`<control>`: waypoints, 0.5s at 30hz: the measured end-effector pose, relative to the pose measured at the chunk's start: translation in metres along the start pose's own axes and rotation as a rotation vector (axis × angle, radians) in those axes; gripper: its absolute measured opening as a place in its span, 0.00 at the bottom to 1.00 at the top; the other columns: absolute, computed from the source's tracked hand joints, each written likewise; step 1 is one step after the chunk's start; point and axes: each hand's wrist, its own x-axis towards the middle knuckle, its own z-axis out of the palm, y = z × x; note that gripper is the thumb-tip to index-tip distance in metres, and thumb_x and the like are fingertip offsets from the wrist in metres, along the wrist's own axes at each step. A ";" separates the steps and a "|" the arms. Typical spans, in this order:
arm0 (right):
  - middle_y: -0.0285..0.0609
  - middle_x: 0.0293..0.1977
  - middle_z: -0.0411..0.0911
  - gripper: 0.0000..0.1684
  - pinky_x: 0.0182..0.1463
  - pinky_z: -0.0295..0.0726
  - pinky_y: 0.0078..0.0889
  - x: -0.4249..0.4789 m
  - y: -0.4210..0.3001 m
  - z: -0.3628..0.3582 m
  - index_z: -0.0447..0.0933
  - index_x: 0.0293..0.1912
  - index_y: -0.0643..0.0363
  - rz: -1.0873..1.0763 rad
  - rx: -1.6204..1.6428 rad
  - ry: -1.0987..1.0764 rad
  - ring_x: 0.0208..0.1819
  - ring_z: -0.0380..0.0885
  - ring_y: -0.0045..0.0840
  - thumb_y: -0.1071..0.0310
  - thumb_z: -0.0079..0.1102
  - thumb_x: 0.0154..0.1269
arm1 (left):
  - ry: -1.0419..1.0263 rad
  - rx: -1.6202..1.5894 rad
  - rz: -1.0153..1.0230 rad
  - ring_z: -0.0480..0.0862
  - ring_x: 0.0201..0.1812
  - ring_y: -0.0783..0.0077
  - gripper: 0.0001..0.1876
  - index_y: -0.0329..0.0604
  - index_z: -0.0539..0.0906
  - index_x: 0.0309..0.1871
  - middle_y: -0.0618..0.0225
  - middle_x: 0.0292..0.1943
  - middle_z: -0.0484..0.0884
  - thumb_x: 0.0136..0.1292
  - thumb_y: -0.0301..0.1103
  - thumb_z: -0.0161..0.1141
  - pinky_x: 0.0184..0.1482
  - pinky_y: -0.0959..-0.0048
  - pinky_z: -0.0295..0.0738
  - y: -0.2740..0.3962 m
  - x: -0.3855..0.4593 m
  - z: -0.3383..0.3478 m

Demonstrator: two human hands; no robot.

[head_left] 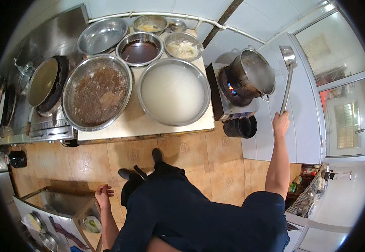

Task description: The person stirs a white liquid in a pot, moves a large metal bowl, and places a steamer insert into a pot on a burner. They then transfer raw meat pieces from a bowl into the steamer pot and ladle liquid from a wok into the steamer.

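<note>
My right hand (281, 123) grips the handle of a long metal ladle (288, 75), held out to the right of a tall stockpot (246, 74). The ladle's bowl is at the far end, apart from the pot. The pot stands on a gas burner (236, 108) with a small flame showing under it. Its contents are blurred. Low on the left, my left hand (104, 196) hangs with fingers loosely curled and holds nothing. It is beside a metal-topped counter (56, 217).
Ahead is a table (144, 129) with a basin of whitish liquid (174, 91), a basin of brown crumbly mix (99, 94), a bowl of dark liquid (140, 50) and several other bowls. A wok (44, 83) sits at left. A black bucket (240, 126) stands below the burner.
</note>
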 end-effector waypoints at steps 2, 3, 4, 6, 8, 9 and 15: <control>0.56 0.27 0.79 0.18 0.20 0.76 0.41 0.000 -0.059 -0.038 0.70 0.42 0.67 0.151 0.274 -0.159 0.20 0.80 0.39 0.61 0.62 0.66 | 0.009 -0.054 -0.015 0.84 0.24 0.69 0.06 0.37 0.79 0.44 0.58 0.34 0.85 0.71 0.26 0.51 0.23 0.75 0.77 -0.010 -0.005 -0.010; 0.53 0.26 0.78 0.17 0.18 0.74 0.39 0.001 -0.088 -0.050 0.70 0.41 0.66 0.229 0.429 -0.231 0.19 0.78 0.35 0.62 0.62 0.66 | 0.016 -0.087 -0.022 0.84 0.24 0.69 0.06 0.38 0.79 0.44 0.58 0.34 0.85 0.71 0.26 0.51 0.23 0.74 0.77 -0.015 -0.007 -0.016; 0.48 0.25 0.77 0.16 0.17 0.72 0.35 0.003 -0.110 -0.055 0.69 0.40 0.65 0.298 0.632 -0.306 0.17 0.76 0.31 0.62 0.62 0.67 | 0.026 -0.093 -0.039 0.84 0.24 0.68 0.06 0.38 0.79 0.44 0.58 0.34 0.85 0.71 0.26 0.51 0.23 0.75 0.77 -0.018 -0.008 -0.022; 0.40 0.24 0.73 0.13 0.15 0.67 0.29 -0.007 -0.157 -0.071 0.68 0.39 0.62 0.362 1.000 -0.385 0.16 0.70 0.22 0.64 0.61 0.68 | 0.047 -0.132 -0.054 0.84 0.24 0.68 0.06 0.38 0.80 0.44 0.58 0.34 0.85 0.71 0.26 0.52 0.23 0.75 0.77 -0.031 -0.007 -0.040; 0.35 0.23 0.68 0.12 0.14 0.63 0.23 -0.027 -0.216 -0.091 0.68 0.38 0.60 0.318 1.296 -0.414 0.16 0.65 0.17 0.66 0.61 0.69 | 0.070 -0.203 -0.062 0.85 0.25 0.67 0.05 0.38 0.80 0.44 0.58 0.34 0.85 0.71 0.27 0.53 0.24 0.74 0.78 -0.047 -0.005 -0.066; 0.33 0.23 0.67 0.11 0.14 0.61 0.21 -0.037 -0.243 -0.103 0.68 0.38 0.60 0.286 1.422 -0.441 0.16 0.63 0.14 0.66 0.60 0.70 | 0.084 -0.209 -0.064 0.85 0.26 0.67 0.05 0.38 0.80 0.44 0.58 0.34 0.85 0.71 0.27 0.53 0.24 0.74 0.78 -0.051 -0.004 -0.078; 0.29 0.22 0.61 0.11 0.13 0.57 0.17 -0.130 -0.420 -0.188 0.72 0.48 0.63 0.189 1.723 -0.805 0.16 0.57 0.09 0.66 0.58 0.72 | 0.181 -0.323 -0.010 0.86 0.27 0.65 0.08 0.35 0.80 0.46 0.56 0.34 0.86 0.71 0.27 0.53 0.25 0.71 0.79 -0.053 -0.001 -0.163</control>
